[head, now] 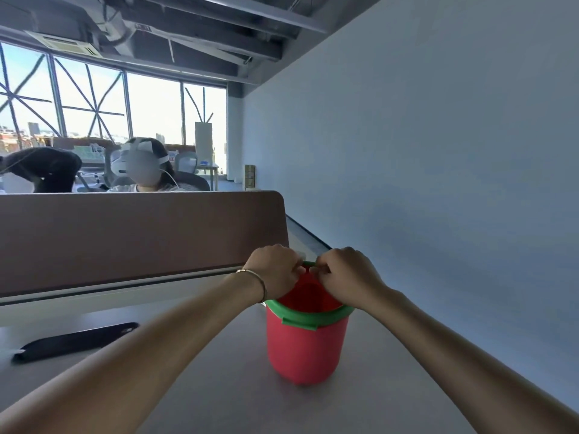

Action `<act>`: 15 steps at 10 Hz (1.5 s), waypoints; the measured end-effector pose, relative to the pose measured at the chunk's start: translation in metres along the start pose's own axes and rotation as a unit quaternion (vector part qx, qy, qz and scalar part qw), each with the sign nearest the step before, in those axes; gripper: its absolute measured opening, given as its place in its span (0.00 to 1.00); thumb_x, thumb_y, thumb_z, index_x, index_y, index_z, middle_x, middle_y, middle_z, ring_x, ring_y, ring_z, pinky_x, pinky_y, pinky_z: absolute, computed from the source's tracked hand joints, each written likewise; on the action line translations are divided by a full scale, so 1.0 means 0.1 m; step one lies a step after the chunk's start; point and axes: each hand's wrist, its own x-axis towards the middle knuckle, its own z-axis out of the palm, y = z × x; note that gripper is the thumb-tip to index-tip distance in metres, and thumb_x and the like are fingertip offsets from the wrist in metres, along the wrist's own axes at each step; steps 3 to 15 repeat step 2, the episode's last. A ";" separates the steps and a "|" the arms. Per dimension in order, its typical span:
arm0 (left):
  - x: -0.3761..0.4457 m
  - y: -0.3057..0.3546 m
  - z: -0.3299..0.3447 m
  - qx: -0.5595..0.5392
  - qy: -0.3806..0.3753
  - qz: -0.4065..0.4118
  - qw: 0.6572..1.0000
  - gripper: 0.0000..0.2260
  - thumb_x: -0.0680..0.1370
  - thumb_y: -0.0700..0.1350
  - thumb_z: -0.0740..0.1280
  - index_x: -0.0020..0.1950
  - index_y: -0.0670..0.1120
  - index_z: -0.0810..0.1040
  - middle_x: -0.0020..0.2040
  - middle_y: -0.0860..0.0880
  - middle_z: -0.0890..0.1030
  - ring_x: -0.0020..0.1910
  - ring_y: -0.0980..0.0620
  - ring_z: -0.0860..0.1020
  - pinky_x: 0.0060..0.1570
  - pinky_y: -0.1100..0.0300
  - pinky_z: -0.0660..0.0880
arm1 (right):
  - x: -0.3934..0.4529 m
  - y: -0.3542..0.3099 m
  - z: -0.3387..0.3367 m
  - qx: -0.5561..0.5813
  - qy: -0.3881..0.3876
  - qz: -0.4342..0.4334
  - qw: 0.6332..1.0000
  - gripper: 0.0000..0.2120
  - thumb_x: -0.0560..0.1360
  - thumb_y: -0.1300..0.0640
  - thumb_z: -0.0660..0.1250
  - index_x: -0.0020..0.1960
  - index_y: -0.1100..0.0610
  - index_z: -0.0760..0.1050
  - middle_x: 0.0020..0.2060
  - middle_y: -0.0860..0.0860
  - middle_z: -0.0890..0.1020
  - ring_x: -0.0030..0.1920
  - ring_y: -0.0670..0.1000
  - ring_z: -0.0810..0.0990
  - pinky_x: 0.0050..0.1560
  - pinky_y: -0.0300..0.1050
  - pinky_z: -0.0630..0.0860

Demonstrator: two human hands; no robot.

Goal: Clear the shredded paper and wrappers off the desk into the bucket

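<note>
A red bucket (pixel 305 349) with a green rim stands upright on the grey desk (pixel 219 386), right in front of me. Both of my hands reach over its mouth to the far side of the rim. My left hand (pixel 273 271), with a thin bracelet at the wrist, has its fingers curled shut on the far rim. My right hand (pixel 344 274) is curled shut on the same rim just beside it, the knuckles almost touching. The part of the bucket's inside that shows is bare red wall. I cannot make out any paper or wrapper in either hand.
A flat black pouch-like object (pixel 75 341) lies on the desk to the left. A brown divider panel (pixel 141 236) runs along the desk's far edge, with a seated person wearing a headset behind it. A pale wall (pixel 438 183) borders the right side.
</note>
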 end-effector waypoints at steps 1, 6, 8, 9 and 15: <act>-0.16 -0.05 -0.07 -0.015 0.052 0.002 0.999 0.22 0.72 0.37 0.60 0.63 0.53 0.78 0.56 0.50 0.82 0.57 0.47 0.79 0.57 0.52 0.76 | -0.06 -0.17 -0.01 0.019 0.050 -0.031 0.998 0.15 0.76 0.58 0.63 0.58 0.48 0.82 0.49 0.51 0.86 0.50 0.56 0.82 0.50 0.49 0.78; -0.43 -0.11 -0.09 -0.016 0.145 -0.002 0.989 0.20 0.75 0.40 0.60 0.66 0.51 0.76 0.57 0.50 0.82 0.58 0.47 0.79 0.59 0.51 0.74 | -0.12 -0.40 -0.01 0.031 0.101 -0.063 0.992 0.17 0.75 0.61 0.63 0.61 0.51 0.79 0.52 0.51 0.85 0.53 0.55 0.81 0.49 0.45 0.69; -0.43 -0.11 -0.09 -0.016 0.145 -0.002 0.989 0.20 0.75 0.40 0.60 0.66 0.51 0.76 0.57 0.50 0.82 0.58 0.47 0.79 0.59 0.51 0.74 | -0.12 -0.40 -0.01 0.031 0.101 -0.063 0.992 0.17 0.75 0.61 0.63 0.61 0.51 0.79 0.52 0.51 0.85 0.53 0.55 0.81 0.49 0.45 0.69; -0.43 -0.11 -0.09 -0.016 0.145 -0.002 0.989 0.20 0.75 0.40 0.60 0.66 0.51 0.76 0.57 0.50 0.82 0.58 0.47 0.79 0.59 0.51 0.74 | -0.12 -0.40 -0.01 0.031 0.101 -0.063 0.992 0.17 0.75 0.61 0.63 0.61 0.51 0.79 0.52 0.51 0.85 0.53 0.55 0.81 0.49 0.45 0.69; -0.43 -0.11 -0.09 -0.016 0.145 -0.002 0.989 0.20 0.75 0.40 0.60 0.66 0.51 0.76 0.57 0.50 0.82 0.58 0.47 0.79 0.59 0.51 0.74 | -0.12 -0.40 -0.01 0.031 0.101 -0.063 0.992 0.17 0.75 0.61 0.63 0.61 0.51 0.79 0.52 0.51 0.85 0.53 0.55 0.81 0.49 0.45 0.69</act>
